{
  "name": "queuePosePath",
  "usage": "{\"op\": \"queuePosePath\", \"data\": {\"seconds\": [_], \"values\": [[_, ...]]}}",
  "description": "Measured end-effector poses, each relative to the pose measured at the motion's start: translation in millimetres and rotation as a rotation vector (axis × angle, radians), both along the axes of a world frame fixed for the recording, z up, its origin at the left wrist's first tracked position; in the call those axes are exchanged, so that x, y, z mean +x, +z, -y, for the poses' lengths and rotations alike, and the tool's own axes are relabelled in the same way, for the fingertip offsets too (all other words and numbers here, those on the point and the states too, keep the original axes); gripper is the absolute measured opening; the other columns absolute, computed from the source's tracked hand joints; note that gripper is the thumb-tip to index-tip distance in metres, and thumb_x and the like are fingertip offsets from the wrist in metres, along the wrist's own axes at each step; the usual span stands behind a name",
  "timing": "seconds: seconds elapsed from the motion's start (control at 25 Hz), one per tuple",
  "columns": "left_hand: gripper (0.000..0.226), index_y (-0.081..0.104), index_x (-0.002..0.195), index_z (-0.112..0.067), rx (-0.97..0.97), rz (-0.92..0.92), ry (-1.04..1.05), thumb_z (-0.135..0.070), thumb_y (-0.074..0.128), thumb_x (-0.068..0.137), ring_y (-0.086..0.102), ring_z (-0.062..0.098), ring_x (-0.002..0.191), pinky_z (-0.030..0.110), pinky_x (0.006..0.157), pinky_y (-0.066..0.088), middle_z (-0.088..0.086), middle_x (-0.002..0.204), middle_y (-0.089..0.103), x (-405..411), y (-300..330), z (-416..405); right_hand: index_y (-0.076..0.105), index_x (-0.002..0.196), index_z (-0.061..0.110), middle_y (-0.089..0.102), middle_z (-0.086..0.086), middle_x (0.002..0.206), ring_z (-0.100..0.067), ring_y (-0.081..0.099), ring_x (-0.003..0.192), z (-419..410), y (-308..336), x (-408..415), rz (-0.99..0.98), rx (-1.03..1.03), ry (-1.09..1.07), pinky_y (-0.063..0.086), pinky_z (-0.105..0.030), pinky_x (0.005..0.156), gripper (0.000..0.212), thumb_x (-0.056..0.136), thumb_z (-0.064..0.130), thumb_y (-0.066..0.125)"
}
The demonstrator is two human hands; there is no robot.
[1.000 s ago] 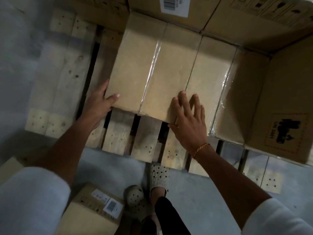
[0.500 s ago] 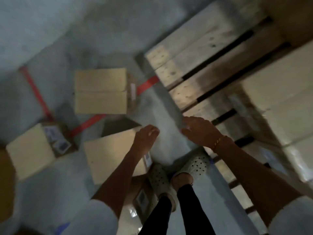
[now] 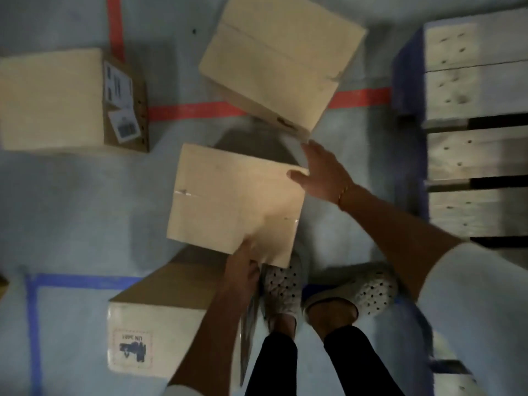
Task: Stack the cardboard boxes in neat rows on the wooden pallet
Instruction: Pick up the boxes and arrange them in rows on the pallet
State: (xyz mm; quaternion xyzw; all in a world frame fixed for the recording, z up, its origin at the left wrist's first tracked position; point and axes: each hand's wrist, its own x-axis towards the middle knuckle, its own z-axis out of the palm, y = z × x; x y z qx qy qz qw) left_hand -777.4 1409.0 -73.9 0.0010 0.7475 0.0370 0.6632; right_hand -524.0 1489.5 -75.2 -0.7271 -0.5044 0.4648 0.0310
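In the head view, the person stands on the grey floor and bends over a cardboard box [image 3: 237, 201] that sits between the two hands. The left hand [image 3: 247, 262] grips the near corner of this box, with the fingers curled under the edge and the thumb side on top. The right hand [image 3: 320, 172] lies on the far right corner, fingers spread along the side and the thumb pressing on the top face. The box looks a little tilted, so I judge it is just at the start of the lift.

Beyond the right hand there is a second box [image 3: 281, 62] on the floor, lying over a red tape line [image 3: 197, 110]. Far to the left of the left hand stands a box with labels [image 3: 53, 100], and just below the left forearm is a box with a printed mark [image 3: 160, 324]. The wooden pallet [image 3: 474, 132] is to the right of the right arm, and the part visible here is bare.

To do this step well, both hands should hold opposite corners firmly before lifting, keep the box level, and turn the body to the right toward the pallet without stepping on the boxes near the feet.
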Motion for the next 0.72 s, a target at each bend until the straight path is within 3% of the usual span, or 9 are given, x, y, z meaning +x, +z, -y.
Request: {"op": "queuePosePath", "data": {"seconds": [0.04, 0.12, 0.2, 0.28, 0.36, 0.48, 0.56, 0.6, 0.72], "values": [[0.074, 0.058, 0.137, -0.011, 0.050, -0.019, 0.116, -0.052, 0.078, 0.079, 0.061, 0.037, 0.119, 0.041, 0.092, 0.055, 0.015, 0.134, 0.063, 10, -8, 3, 0.024, 0.158, 0.006, 0.022, -0.018, 0.166, -0.036, 0.023, 0.152, -9, -10, 1, 0.000, -0.061, 0.041, 0.022, -0.040, 0.123, 0.076, 0.100, 0.042, 0.058], [0.049, 0.060, 0.128, -0.008, 0.141, -0.114, 0.238, -0.033, 0.074, 0.089, 0.065, 0.030, 0.103, 0.036, 0.070, 0.056, 0.012, 0.119, 0.067, 23, -15, 4, 0.031, 0.156, 0.007, 0.034, -0.017, 0.161, -0.036, 0.032, 0.148, -13, -19, 2, 0.034, -0.142, 0.151, 0.030, -0.041, 0.118, 0.071, 0.100, 0.043, 0.058], [0.042, 0.058, 0.130, -0.004, 0.219, -0.154, 0.185, -0.020, 0.068, 0.092, 0.065, 0.028, 0.095, 0.037, 0.071, 0.056, 0.013, 0.120, 0.066, 21, -10, 6, 0.046, 0.145, 0.006, 0.050, -0.018, 0.143, -0.039, 0.051, 0.129, -9, -11, -3, 0.041, -0.062, 0.183, 0.044, -0.044, 0.104, 0.060, 0.096, 0.038, 0.065], [0.040, 0.058, 0.125, -0.006, 0.284, -0.194, 0.124, -0.023, 0.067, 0.090, 0.068, 0.029, 0.099, 0.044, 0.083, 0.059, 0.015, 0.125, 0.067, 11, 18, -2, 0.057, 0.128, 0.008, 0.056, -0.015, 0.122, -0.033, 0.061, 0.107, -3, 11, -7, -0.023, 0.105, 0.115, 0.051, -0.044, 0.089, 0.050, 0.092, 0.039, 0.069], [0.023, 0.060, 0.113, -0.015, 0.330, -0.249, 0.108, -0.029, 0.064, 0.096, 0.067, 0.021, 0.091, 0.038, 0.080, 0.056, 0.005, 0.109, 0.069, -6, 58, -24, 0.058, 0.117, 0.012, 0.060, -0.008, 0.110, -0.025, 0.063, 0.094, -1, 48, -11, -0.167, 0.231, -0.010, 0.053, -0.040, 0.081, 0.052, 0.087, 0.053, 0.066], [0.032, 0.068, 0.114, -0.013, 0.415, -0.268, 0.106, -0.040, 0.060, 0.098, 0.071, 0.021, 0.087, 0.034, 0.078, 0.057, 0.004, 0.106, 0.073, -10, 142, -77, 0.050, 0.118, 0.022, 0.064, 0.004, 0.102, -0.017, 0.066, 0.092, -6, 121, -12, -0.284, 0.249, -0.168, 0.053, -0.035, 0.081, 0.045, 0.090, 0.055, 0.065], [0.035, 0.069, 0.100, -0.016, 0.449, -0.204, 0.059, -0.047, 0.054, 0.100, 0.072, 0.011, 0.062, 0.027, 0.059, 0.053, 0.000, 0.080, 0.076, -2, 195, -104, 0.049, 0.114, 0.029, 0.067, 0.011, 0.102, -0.014, 0.067, 0.094, -4, 169, -3, -0.253, 0.272, -0.274, 0.050, -0.033, 0.080, 0.041, 0.090, 0.059, 0.062], [0.040, 0.068, 0.093, -0.018, 0.460, -0.172, 0.004, -0.052, 0.049, 0.100, 0.069, 0.009, 0.055, 0.027, 0.056, 0.049, -0.003, 0.068, 0.074, 6, 225, -112, 0.051, 0.113, 0.029, 0.068, 0.012, 0.101, -0.013, 0.068, 0.094, -1, 197, 4, -0.226, 0.288, -0.344, 0.051, -0.032, 0.079, 0.040, 0.090, 0.060, 0.061], [0.051, 0.068, 0.090, -0.022, 0.536, -0.107, -0.118, -0.062, 0.039, 0.100, 0.067, 0.017, 0.072, 0.031, 0.065, 0.047, -0.004, 0.070, 0.073, 29, 306, -123, 0.052, 0.112, 0.024, 0.069, 0.005, 0.102, -0.013, 0.069, 0.090, 19, 280, 27, -0.190, 0.301, -0.522, 0.055, -0.028, 0.073, 0.032, 0.096, 0.051, 0.060]]}}
